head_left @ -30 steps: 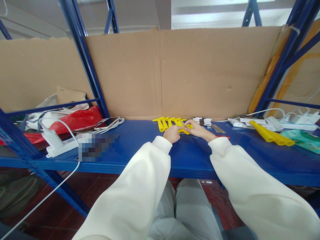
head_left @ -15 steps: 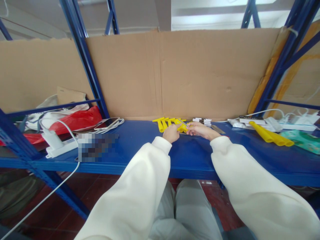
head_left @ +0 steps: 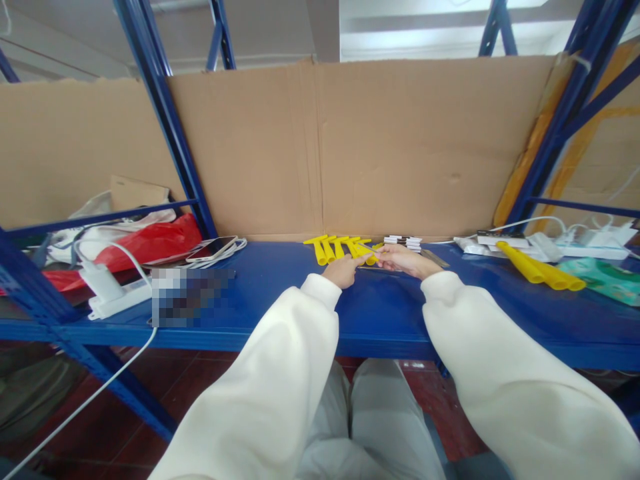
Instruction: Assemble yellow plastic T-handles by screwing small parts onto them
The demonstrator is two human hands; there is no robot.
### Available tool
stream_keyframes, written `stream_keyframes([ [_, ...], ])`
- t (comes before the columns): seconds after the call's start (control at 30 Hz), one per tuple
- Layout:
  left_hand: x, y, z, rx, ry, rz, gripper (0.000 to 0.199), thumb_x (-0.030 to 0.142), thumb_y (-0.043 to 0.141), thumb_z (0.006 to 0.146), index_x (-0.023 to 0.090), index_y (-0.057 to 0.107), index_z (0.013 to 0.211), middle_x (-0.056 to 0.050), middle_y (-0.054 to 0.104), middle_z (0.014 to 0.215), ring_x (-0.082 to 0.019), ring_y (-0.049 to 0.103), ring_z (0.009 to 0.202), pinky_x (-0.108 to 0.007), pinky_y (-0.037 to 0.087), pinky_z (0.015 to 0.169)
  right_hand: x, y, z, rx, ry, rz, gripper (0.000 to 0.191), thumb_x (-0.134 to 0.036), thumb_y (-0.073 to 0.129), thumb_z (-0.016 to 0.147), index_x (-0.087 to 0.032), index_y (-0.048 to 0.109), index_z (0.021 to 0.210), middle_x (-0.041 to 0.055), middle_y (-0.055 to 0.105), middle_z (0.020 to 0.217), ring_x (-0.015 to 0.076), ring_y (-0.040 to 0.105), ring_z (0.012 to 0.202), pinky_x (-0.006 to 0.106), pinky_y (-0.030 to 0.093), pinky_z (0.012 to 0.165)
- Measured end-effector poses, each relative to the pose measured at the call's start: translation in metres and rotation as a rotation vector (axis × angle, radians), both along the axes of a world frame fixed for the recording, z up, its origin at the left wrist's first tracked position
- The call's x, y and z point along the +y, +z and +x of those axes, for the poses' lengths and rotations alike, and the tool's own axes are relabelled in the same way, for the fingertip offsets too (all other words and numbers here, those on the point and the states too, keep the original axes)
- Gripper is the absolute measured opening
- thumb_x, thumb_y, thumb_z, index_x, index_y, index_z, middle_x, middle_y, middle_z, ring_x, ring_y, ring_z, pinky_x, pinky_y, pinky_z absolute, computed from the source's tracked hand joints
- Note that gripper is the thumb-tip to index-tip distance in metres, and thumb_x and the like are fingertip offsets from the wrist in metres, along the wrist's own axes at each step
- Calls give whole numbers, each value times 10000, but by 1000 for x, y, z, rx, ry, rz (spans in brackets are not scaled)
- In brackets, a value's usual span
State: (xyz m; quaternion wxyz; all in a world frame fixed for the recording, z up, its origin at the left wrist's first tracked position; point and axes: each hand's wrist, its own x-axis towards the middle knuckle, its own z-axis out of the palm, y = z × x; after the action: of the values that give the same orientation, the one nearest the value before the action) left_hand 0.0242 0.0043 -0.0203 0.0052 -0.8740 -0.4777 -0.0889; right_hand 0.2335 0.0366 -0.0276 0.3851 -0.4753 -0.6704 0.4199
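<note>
My left hand [head_left: 342, 271] is closed, its fingertips brought together near the front of a row of yellow T-shaped pieces [head_left: 318, 251]. What those fingers hold, if anything, is too small to name. Opposite it, my right hand [head_left: 404, 260] pinches a thin pale stick-like piece [head_left: 367, 247] that points left over the yellow row. Several small white-and-black pieces [head_left: 403, 243] lie in a stack just behind my right hand. A flat greyish strip [head_left: 434, 257] rests right beside my right wrist.
A blue shelf top [head_left: 280, 293] carries everything, with a cardboard wall [head_left: 320, 147] behind. Leftward are a phone [head_left: 213, 249], a coiled white cable, a power strip [head_left: 120, 297] and a red bag [head_left: 150, 241]. Yellow tubes [head_left: 543, 270] and a green packet [head_left: 605, 277] lie right.
My left hand has shifted slightly left and down, and its fingers now point more to the right. The stick-like piece has moved slightly; my right hand stays nearly in place.
</note>
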Motion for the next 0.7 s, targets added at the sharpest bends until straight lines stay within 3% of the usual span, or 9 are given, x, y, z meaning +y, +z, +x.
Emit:
stream_keyframes([
  [0.2, 2, 0, 0, -25, -9, -13, 685, 92, 420, 969, 333, 422, 1610, -130, 676, 1272, -285, 692, 1175, -418, 509, 1043, 1, 2, 7, -22, 29, -1, 336, -471, 816, 741, -197, 621, 735, -27, 575, 606, 84, 447, 508, 215, 358, 471],
  [0.27, 4, 1, 1, -111, -14, -26, 696, 76, 439, 955, 298, 423, 1615, -131, 688, 1272, -275, 680, 1188, -398, 505, 1056, 5, 5, 19, -3, -43, 42, 359, -514, 806, 745, -195, 645, 775, -19, 578, 623, 97, 468, 522, 228, 385, 487],
  [0.33, 5, 2, 2, -277, -18, -62, 726, 56, 461, 935, 270, 405, 1627, -128, 696, 1274, -254, 676, 1178, -363, 509, 1050, 10, 8, 37, 1, -258, 131, 325, -505, 755, 796, -192, 682, 846, 10, 625, 674, 124, 533, 566, 251, 443, 535],
  [0.43, 6, 5, 4, -605, 20, -234, 788, 65, 466, 932, 266, 288, 1673, -121, 722, 1175, -207, 712, 950, -320, 576, 881, 12, 10, 66, -226, -785, 212, 230, -378, 645, 864, -189, 746, 948, 92, 738, 840, 226, 688, 765, 323, 541, 679],
  [0.5, 6, 5, 6, -788, 76, -386, 828, 100, 470, 943, 286, 181, 1696, -97, 723, 1027, -164, 671, 721, -284, 574, 695, 11, 10, 81, -334, -884, 189, 233, -291, 662, 829, -176, 783, 991, 155, 770, 1004, 329, 720, 996, 382, 557, 813],
  [0.6, 6, 7, 8, -984, 126, -539, 892, 107, 498, 929, 338, 107, 1697, -51, 676, 918, -107, 558, 551, -223, 491, 539, 8, 6, 89, -654, -913, 66, 306, -253, 669, 824, -222, 813, 1092, 174, 744, 1221, 395, 656, 1211, 470, 524, 959],
  [0.7, 4, 9, 11, -1106, 125, -653, 922, 80, 506, 911, 373, 110, 1690, -35, 649, 925, -79, 507, 522, -190, 447, 498, 7, 1, 87, -865, -832, 2, 372, -220, 619, 859, -287, 808, 1172, 162, 677, 1373, 406, 560, 1330, 566, 455, 1052],
])
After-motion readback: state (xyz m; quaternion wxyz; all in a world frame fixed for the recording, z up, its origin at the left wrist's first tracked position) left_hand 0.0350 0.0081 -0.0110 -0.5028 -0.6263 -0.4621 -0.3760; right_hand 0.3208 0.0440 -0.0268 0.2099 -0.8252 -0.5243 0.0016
